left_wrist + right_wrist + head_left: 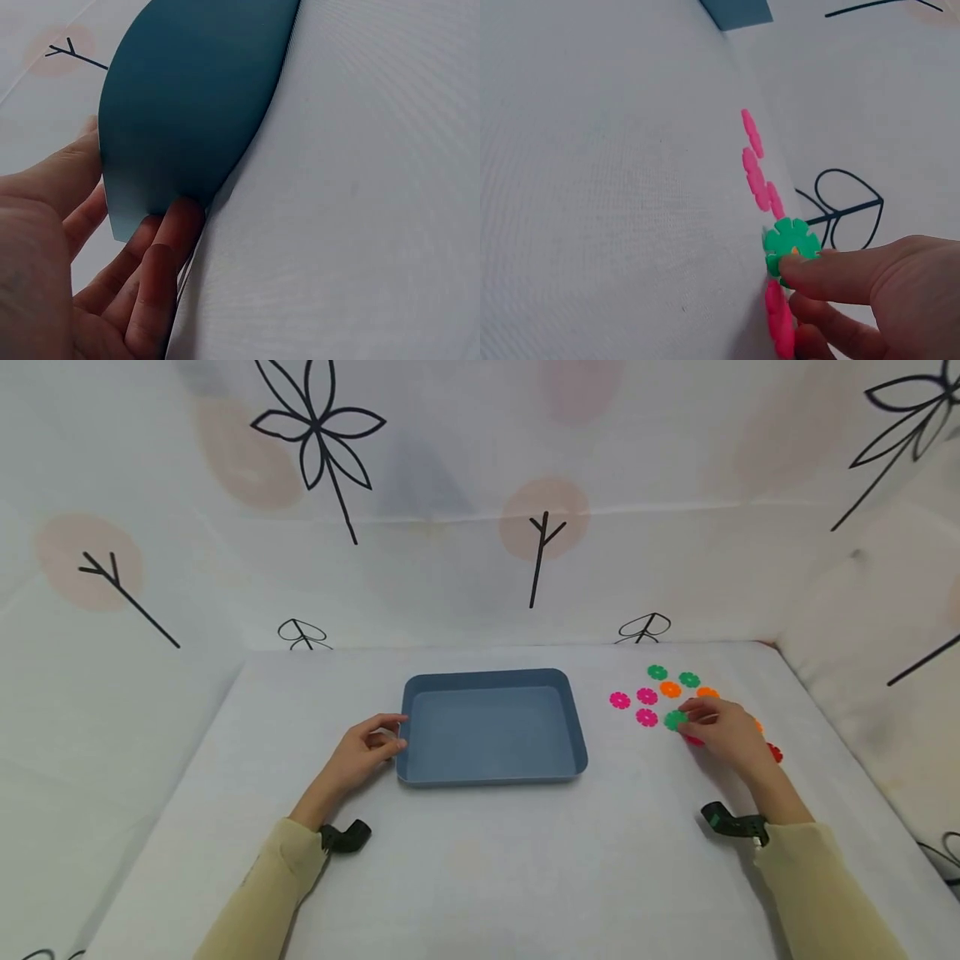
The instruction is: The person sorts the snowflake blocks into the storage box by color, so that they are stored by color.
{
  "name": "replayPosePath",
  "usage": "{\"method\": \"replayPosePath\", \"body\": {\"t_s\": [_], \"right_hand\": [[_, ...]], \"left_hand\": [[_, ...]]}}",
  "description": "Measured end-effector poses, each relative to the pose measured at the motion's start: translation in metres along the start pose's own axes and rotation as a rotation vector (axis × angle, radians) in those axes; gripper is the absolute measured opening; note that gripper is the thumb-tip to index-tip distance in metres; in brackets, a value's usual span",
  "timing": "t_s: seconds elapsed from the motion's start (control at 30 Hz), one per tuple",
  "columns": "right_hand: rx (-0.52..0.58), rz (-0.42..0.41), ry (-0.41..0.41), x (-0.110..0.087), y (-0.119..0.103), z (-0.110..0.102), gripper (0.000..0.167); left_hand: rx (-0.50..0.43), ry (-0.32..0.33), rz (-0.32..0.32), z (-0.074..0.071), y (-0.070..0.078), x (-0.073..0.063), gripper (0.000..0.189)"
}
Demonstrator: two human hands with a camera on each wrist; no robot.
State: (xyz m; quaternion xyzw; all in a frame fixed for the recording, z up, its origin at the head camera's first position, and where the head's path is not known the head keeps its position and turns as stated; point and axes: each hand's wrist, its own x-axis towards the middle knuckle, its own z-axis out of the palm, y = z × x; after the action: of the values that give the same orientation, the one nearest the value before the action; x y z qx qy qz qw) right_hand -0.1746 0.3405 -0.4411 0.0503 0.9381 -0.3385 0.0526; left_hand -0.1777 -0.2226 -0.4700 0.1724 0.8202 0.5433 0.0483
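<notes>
A blue-grey rectangular tray (491, 731) lies flat on the white-covered table. My left hand (358, 758) holds the tray's left edge; in the left wrist view its fingers (182, 225) bend against the tray's outer wall (195, 97). Over to the right, my right hand (723, 735) pinches a green flower-shaped disc (673, 721) between thumb and fingers. The right wrist view shows this green disc (789, 241) tilted up, its notched face visible. Close around it lie pink discs (647, 717), two more green discs (688, 679) and orange discs (670, 690). My hand partly covers several discs.
A red disc (775, 752) lies near the right wrist. Patterned white cloth (450, 568) rises behind the table and along its sides. Each wrist wears a dark camera mount (347, 837).
</notes>
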Motion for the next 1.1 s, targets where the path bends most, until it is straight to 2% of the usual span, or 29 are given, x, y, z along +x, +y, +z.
{"method": "replayPosePath", "body": {"t_s": [0.43, 0.7, 0.8, 1.0, 1.1], "right_hand": [[0.029, -0.025, -0.010, -0.006, -0.003, -0.007, 0.033], [0.031, -0.035, -0.051, -0.007, -0.016, -0.006, 0.035], [0.042, -0.057, -0.066, -0.006, -0.026, -0.004, 0.035], [0.107, -0.114, -0.103, -0.004, -0.050, -0.001, 0.035], [0.133, -0.120, -0.117, -0.002, -0.063, 0.001, 0.034]], "left_hand": [[0.018, 0.009, -0.010, 0.002, 0.002, 0.001, 0.042], [0.011, -0.021, -0.013, 0.000, 0.038, -0.006, 0.043], [0.010, -0.024, -0.010, -0.001, 0.041, -0.007, 0.043], [0.018, -0.024, -0.003, -0.001, 0.038, -0.006, 0.042], [0.020, -0.018, -0.011, 0.000, 0.023, -0.003, 0.043]]}}
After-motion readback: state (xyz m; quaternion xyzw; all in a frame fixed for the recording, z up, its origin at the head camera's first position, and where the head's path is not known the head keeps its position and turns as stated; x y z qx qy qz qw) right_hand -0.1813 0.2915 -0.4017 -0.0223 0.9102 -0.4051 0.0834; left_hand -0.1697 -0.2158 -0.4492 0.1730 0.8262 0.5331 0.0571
